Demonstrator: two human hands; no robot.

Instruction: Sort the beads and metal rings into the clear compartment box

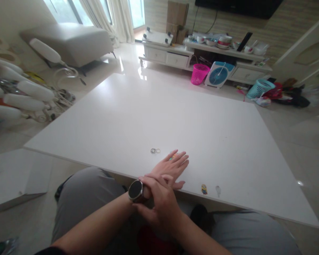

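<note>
My left hand (174,168) reaches over the near edge of the white table (154,113), palm down, its fingers stretched out and holding nothing. A small colourful piece (172,157) shows partly behind its fingers; the rest is hidden. On my left wrist sits a wristwatch (135,190) with a round dark face. My right hand (162,196) is closed around that wrist, fingers and thumb at the watch and its strap. Just beyond my left hand lie small metal rings (153,151). To the right are a yellow and blue cartoon figure charm (204,189) and a pale, see-through flat piece (218,191).
White padded chairs or stools (32,90) crowd the left side. Behind the table stand a pink basket (199,73), a blue box fan (218,75) and a low white cabinet (175,59) with dishes. A white box (18,173) is at lower left.
</note>
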